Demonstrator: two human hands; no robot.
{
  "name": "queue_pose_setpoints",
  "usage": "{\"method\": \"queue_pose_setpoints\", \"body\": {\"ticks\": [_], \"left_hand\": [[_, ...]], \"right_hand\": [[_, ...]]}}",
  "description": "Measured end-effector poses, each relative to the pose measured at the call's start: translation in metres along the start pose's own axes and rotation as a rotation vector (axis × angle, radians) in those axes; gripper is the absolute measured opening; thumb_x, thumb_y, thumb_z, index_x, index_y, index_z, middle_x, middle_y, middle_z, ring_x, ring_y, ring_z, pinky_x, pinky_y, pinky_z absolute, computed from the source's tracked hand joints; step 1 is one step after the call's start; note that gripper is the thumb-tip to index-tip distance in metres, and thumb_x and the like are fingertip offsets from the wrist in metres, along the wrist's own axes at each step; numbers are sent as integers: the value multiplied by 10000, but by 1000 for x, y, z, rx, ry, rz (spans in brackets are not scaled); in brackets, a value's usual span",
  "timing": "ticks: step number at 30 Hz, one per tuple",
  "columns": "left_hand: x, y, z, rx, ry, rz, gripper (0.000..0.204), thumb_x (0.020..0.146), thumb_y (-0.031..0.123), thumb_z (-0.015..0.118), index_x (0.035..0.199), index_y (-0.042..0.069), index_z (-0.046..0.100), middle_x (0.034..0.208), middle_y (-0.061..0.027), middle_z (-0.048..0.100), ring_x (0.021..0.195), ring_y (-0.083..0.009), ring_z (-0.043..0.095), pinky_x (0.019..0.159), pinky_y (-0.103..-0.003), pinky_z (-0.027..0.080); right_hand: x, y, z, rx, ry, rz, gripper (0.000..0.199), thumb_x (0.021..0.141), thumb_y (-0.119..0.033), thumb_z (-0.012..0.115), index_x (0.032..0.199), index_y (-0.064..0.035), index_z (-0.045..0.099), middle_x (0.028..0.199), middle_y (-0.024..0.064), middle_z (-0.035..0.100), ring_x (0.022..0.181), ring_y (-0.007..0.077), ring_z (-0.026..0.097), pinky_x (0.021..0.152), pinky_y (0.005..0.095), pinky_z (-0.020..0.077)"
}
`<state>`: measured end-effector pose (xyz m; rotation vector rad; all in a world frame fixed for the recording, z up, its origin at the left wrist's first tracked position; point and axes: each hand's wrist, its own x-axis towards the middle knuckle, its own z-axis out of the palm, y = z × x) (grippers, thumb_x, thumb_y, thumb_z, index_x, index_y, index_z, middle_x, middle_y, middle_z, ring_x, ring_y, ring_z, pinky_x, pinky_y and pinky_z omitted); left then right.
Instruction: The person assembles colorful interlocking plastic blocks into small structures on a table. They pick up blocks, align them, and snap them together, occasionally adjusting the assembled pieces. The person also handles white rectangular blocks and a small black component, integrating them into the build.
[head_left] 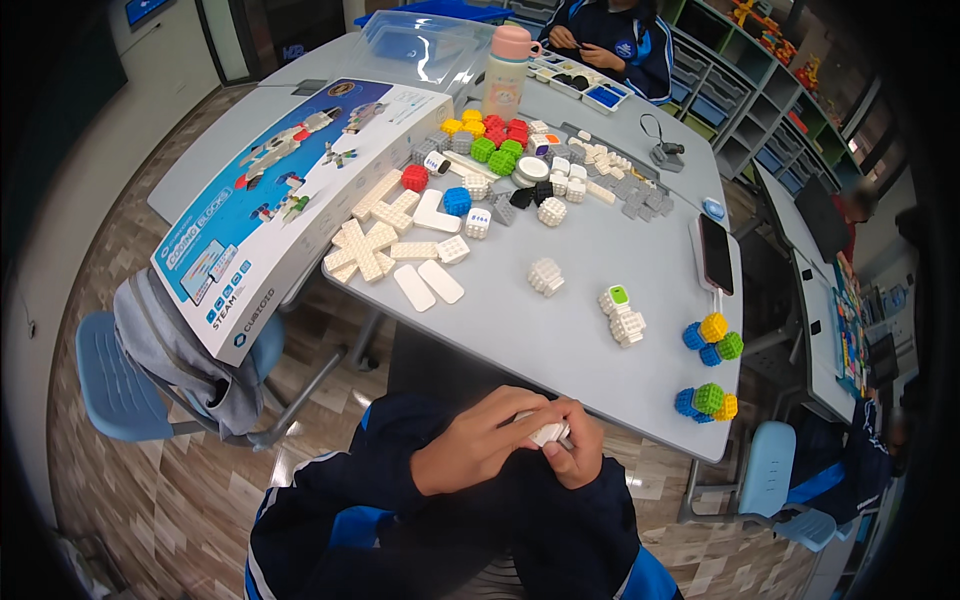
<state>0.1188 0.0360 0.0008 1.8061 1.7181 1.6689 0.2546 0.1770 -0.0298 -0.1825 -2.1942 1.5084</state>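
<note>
Close to my body, in front of the table's near edge, my left hand (485, 440) and my right hand (577, 447) meet around a white building block (550, 432). Both hands have their fingers closed on it, and they hide much of its shape. On the table ahead lies a single studded white block (545, 277). To its right rests a joined pair of white blocks (625, 318), one with a green square on top. Small clusters of blue, green and yellow blocks (708, 401) sit near the right edge.
Loose coloured blocks (500, 150) and flat white pieces (415, 287) are spread over the table's left and far parts. A large box (300, 190) lies along the left edge. A bottle (507, 75), a clear bin (420, 45) and a phone (715, 255) stand around. Another person (610, 45) sits opposite.
</note>
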Motion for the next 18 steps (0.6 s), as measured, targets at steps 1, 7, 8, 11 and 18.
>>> {"method": "queue_pose_setpoints", "body": {"ticks": [1,7,8,11,18], "left_hand": [[-1,0,-2,-10,-15,-13,469,797,-29,679,1259,25,618,1170,-147,603,1038,-313,601,853,-356,507],[-15,-25,-24,-693,26,-580,164,965,-1,530,1057,-69,648,871,-113,678,829,-172,649,711,-290,548],[-20,-27,-19,-739,97,-599,205,1025,46,461,981,-53,635,850,-75,657,796,-106,612,695,-256,516],[-33,-37,23,-548,151,-541,192,1023,51,459,968,-32,623,809,-46,618,759,-88,573,699,-228,478],[-72,-60,51,-302,22,-614,143,999,93,519,1015,23,642,929,-85,637,938,-172,605,850,-278,472]], "right_hand": [[-1,0,0,-26,-3,-5,387,914,-388,606,1061,-32,565,855,93,564,715,210,565,663,310,455],[-18,7,7,105,-205,-70,280,956,-318,533,984,-45,585,783,98,553,646,232,573,623,327,477],[-20,11,11,192,-230,-55,303,968,-342,534,996,-44,576,776,82,555,627,209,563,597,317,463],[-30,27,42,764,-150,319,372,990,-414,532,1021,-43,543,751,26,543,596,133,512,543,275,404],[-33,100,31,530,-152,692,179,905,-214,445,892,-53,523,691,39,498,502,102,386,452,226,285]]}}
